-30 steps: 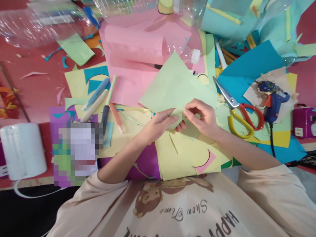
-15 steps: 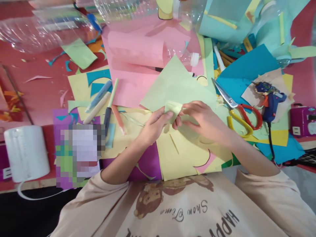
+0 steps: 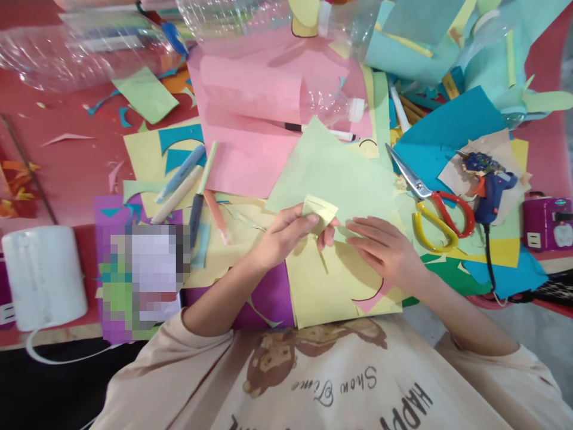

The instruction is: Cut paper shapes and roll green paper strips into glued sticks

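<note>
Between the thumb and fingers of my left hand (image 3: 289, 235) is a small folded piece of pale yellow-green paper (image 3: 320, 210). My right hand (image 3: 385, 249) hovers just to the right of it, fingers apart and holding nothing. Beneath and beyond both hands lies a larger light green paper sheet (image 3: 331, 164), one corner pointing away from me. Nearer my body is a pale yellow sheet (image 3: 331, 292) with a curved black line drawn on it. Scissors (image 3: 421, 188) with red and yellow handles rest to the right of my right hand, their blades partly spread.
A blue glue gun (image 3: 490, 194) with its cord lies at the right. Markers (image 3: 181, 173) sit at the left. A bottle wrapped in pink paper (image 3: 268, 89) lies at the back, near clear plastic bottles (image 3: 98, 54). A white device (image 3: 47, 278) stands at the left edge.
My right hand has come away from the folded paper and moved right and toward me. My left hand, still gripping the paper, has shifted slightly nearer and to the right.
</note>
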`<action>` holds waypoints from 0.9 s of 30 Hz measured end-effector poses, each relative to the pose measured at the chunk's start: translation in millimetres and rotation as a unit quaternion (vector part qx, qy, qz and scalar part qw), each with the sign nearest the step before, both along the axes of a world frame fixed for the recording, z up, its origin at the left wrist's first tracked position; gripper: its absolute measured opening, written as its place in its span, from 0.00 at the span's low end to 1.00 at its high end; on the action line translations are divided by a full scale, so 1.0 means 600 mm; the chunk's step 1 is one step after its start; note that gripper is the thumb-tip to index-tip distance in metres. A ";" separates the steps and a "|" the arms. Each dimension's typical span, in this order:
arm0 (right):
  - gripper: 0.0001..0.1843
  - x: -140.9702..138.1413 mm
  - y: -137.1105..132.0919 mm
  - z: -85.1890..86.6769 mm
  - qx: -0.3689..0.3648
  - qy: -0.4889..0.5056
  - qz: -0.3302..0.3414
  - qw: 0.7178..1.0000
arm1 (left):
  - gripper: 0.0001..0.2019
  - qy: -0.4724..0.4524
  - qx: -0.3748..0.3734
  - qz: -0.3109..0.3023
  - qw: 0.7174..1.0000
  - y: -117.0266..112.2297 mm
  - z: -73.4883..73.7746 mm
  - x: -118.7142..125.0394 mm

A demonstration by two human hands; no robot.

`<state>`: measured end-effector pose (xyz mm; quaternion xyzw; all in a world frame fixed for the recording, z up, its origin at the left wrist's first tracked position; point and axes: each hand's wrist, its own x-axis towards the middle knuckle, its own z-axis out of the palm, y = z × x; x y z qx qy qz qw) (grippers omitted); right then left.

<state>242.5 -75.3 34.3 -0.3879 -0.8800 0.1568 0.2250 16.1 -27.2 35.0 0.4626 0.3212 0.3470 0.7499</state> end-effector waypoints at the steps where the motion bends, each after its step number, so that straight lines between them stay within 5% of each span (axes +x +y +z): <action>1: 0.10 0.002 -0.002 0.006 0.003 0.008 0.011 1.000 | 0.13 -0.012 0.005 -0.009 1.000 -0.001 0.001 -0.001; 7: 0.12 0.016 -0.022 0.038 -0.053 -0.022 0.106 0.993 | 0.15 -0.058 0.004 0.012 0.998 -0.004 0.003 -0.004; 12: 0.10 0.037 -0.037 0.050 -0.122 -0.055 0.087 0.987 | 0.12 -0.026 -0.060 0.031 0.997 0.001 -0.002 0.006; 15: 0.13 0.063 -0.039 0.054 -0.123 -0.067 0.003 0.990 | 0.11 0.030 -0.104 0.047 0.993 0.002 -0.004 0.013; 17: 0.13 0.088 -0.037 0.055 -0.080 -0.099 -0.112 0.986 | 0.12 0.053 -0.115 0.050 0.991 0.002 -0.005 0.015; 21: 0.20 0.142 -0.030 0.054 0.007 -0.231 -0.312 0.921 | 0.14 0.048 -0.104 0.047 0.992 0.000 -0.006 0.016; 27: 0.29 0.173 -0.010 0.040 -0.053 -0.341 -0.312 0.885 | 0.17 0.061 -0.095 0.048 0.992 0.000 -0.010 0.017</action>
